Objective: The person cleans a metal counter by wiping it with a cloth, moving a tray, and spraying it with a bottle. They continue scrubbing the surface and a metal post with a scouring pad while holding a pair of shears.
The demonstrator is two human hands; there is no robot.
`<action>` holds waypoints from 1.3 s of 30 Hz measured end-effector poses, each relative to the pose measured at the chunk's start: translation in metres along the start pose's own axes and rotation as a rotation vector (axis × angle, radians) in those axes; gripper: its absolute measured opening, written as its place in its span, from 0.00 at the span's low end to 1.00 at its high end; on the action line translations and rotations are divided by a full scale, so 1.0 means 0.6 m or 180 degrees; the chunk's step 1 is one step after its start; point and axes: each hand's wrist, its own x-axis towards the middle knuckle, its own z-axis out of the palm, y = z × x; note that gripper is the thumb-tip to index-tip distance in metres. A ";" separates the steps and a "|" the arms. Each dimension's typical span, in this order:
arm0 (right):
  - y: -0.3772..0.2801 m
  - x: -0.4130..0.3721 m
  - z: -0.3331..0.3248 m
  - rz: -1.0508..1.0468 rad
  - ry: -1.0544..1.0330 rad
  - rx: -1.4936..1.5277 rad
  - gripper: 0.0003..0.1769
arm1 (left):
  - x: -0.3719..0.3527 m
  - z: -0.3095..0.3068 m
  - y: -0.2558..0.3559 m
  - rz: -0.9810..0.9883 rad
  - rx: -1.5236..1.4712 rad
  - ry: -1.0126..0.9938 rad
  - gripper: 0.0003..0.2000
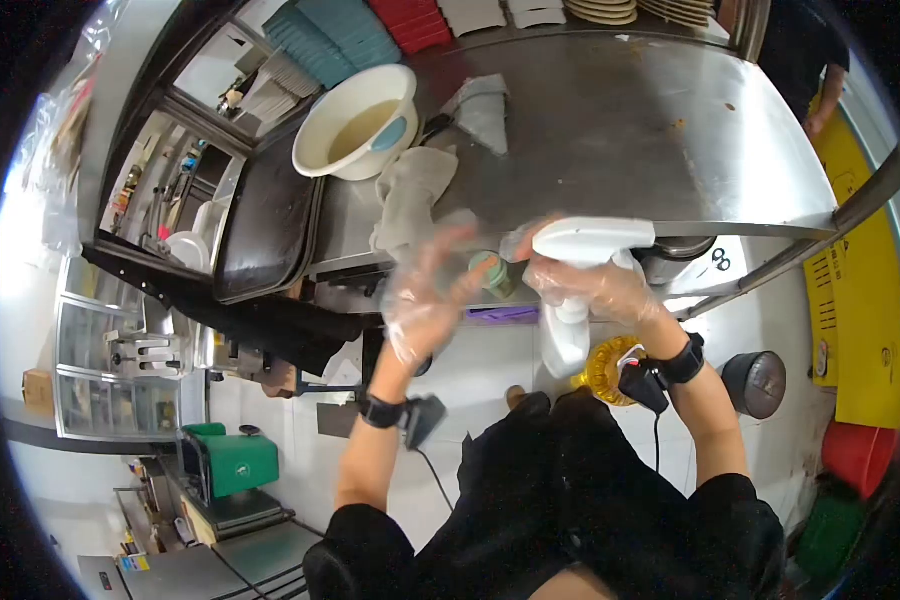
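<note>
My right hand [595, 287], in a clear plastic glove, is wrapped round a white spray bottle [567, 335] just in front of the steel table's edge. Also gloved, my left hand [430, 290] is raised to the left of the bottle, its fingers spread and a little blurred, with nothing in it. Behind my left hand a pale crumpled cloth [415, 190] lies on the steel table [590, 140]. A white basin [315, 135] with cloudy liquid stands beside the cloth. Farther back lies a folded grey cloth [483, 112].
Dark trays [267, 220] lie at the table's left. Stacked teal trays [335, 40] and red ones [410, 22] line the back. A black round stool [755, 385] stands on the floor at right. Another person's arm [825, 105] shows at the upper right.
</note>
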 end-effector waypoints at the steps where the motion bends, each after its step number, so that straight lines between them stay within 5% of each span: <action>1: -0.002 0.011 0.007 -0.0114 -0.0107 0.0162 0.15 | -0.026 0.013 -0.014 -0.0244 -0.0803 -0.0329 0.36; 3: -0.004 0.032 0.025 -0.0354 -0.0081 0.0100 0.15 | -0.063 0.062 -0.060 -0.0711 -0.2719 -0.0640 0.44; 4: -0.003 0.044 0.037 -0.0565 -0.0029 0.0173 0.15 | -0.085 0.088 -0.104 -0.0842 -0.2893 -0.0776 0.47; 7: 0.012 0.074 0.052 -0.0704 -0.0176 0.0862 0.14 | -0.144 0.120 -0.138 -0.1791 -0.5398 -0.1044 0.42; 10: 0.028 0.093 0.069 -0.0602 -0.0482 0.1097 0.16 | -0.191 0.152 -0.159 -0.1928 -0.6170 -0.0871 0.39; 16: 0.094 0.084 0.084 0.0128 0.0850 0.0392 0.27 | -0.191 0.119 -0.153 -0.2320 -0.6002 -0.0080 0.32; 19: 0.114 0.050 0.069 0.0219 0.1123 0.0724 0.26 | -0.193 0.109 -0.163 -0.1730 -0.4886 0.0614 0.24; 22: 0.123 0.027 0.075 -0.0053 0.1703 0.0853 0.22 | -0.192 0.090 -0.150 -0.1282 -0.4253 0.0628 0.25; 25: 0.104 0.022 0.099 -0.0418 0.2218 0.0573 0.30 | -0.177 0.071 -0.121 -0.0432 -0.1423 0.0482 0.29; 27: 0.102 0.009 0.102 -0.0936 0.2246 0.0054 0.29 | -0.170 0.075 -0.104 0.0133 -0.0888 0.0403 0.32; 31: 0.083 -0.004 0.108 -0.0597 0.2495 -0.0431 0.19 | -0.141 0.076 -0.087 0.0667 -0.0641 -0.0084 0.28; 32: 0.093 -0.008 0.100 -0.0623 0.2506 -0.0889 0.17 | -0.115 0.056 -0.082 0.1088 -0.0035 0.0304 0.27; 36: 0.091 -0.006 0.096 -0.0738 0.2227 -0.1932 0.14 | 0.000 0.022 -0.147 0.0913 0.0868 0.1625 0.24; 39: 0.093 0.006 0.090 -0.0942 0.2149 -0.2612 0.13 | 0.082 -0.007 -0.140 0.0698 0.1442 0.1409 0.26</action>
